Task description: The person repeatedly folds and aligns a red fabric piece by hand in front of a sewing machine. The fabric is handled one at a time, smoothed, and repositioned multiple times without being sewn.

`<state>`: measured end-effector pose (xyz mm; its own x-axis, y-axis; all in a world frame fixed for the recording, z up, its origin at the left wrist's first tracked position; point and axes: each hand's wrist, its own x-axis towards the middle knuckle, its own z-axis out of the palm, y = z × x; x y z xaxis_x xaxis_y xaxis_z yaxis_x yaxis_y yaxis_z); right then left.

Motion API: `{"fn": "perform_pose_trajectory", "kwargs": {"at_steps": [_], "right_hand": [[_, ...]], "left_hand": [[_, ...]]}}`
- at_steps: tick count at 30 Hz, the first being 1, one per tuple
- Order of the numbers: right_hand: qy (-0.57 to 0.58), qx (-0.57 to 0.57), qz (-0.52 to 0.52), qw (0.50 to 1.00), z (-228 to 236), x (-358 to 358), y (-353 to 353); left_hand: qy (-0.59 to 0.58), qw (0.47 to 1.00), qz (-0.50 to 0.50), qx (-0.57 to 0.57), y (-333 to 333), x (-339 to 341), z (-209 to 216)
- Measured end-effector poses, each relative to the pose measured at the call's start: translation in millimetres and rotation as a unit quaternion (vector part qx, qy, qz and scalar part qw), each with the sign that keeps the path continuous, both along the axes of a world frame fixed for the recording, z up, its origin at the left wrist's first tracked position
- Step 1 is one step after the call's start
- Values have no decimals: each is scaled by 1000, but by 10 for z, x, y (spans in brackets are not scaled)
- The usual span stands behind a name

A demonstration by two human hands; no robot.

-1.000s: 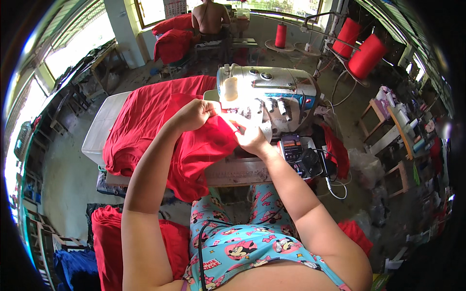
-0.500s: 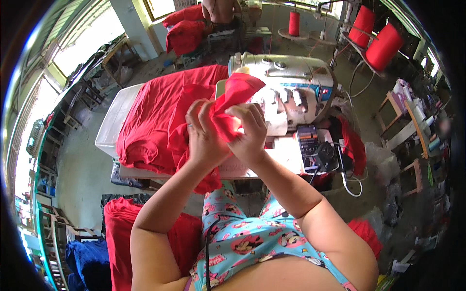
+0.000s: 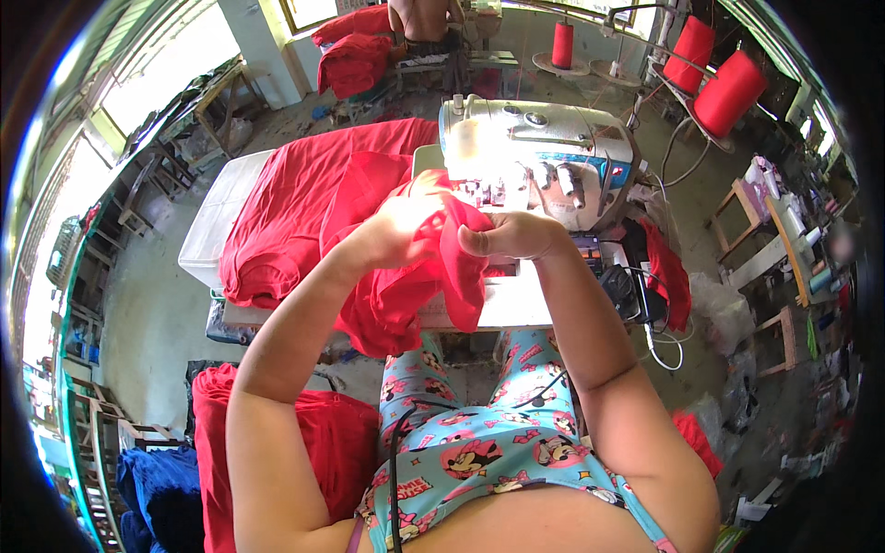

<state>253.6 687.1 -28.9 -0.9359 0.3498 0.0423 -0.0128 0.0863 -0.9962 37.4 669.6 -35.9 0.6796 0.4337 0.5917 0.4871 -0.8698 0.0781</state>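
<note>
A piece of red fabric [image 3: 461, 267] is held between my two hands, just in front of a grey-white sewing machine [image 3: 544, 138]. My left hand [image 3: 398, 235] grips the fabric on its left side, the fingers partly covered by cloth and washed out by the machine's bright lamp. My right hand [image 3: 516, 236] pinches the fabric's right edge, thumb showing on top. The cloth hangs over the front edge of the white table [image 3: 516, 309]. A pile of red garments [image 3: 304, 203] lies to the left of my hands, touching the held fabric.
A pale plastic bin [image 3: 207, 217] stands under the pile. Large red thread cones [image 3: 728, 92] sit on a stand at the far right. A phone and cables [image 3: 636, 286] lie right of the machine. More red cloth [image 3: 286, 442] is beside my left leg. Another person [image 3: 419, 23] sits at the back.
My hands have moved apart and lower toward the table, the right one shifting right. The raised fabric has come down and now hangs over the table edge.
</note>
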Motion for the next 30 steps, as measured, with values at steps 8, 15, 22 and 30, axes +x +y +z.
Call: {"fn": "perform_pose_trajectory", "kwargs": {"at_steps": [8, 15, 22, 30], "right_hand": [[181, -105, -143, 967, -73, -2, 202], [122, 257, -403, 870, 44, -252, -37], [254, 105, -326, 904, -16, -282, 41], [276, 124, -344, 889, -127, -313, 86]], "left_hand": [[206, 930, -47, -300, -321, -33, 306], [233, 896, -136, -352, -411, 534, 329], [274, 858, 3, -435, -260, 418, -68], [233, 869, -8, -436, -527, 212, 481]]}}
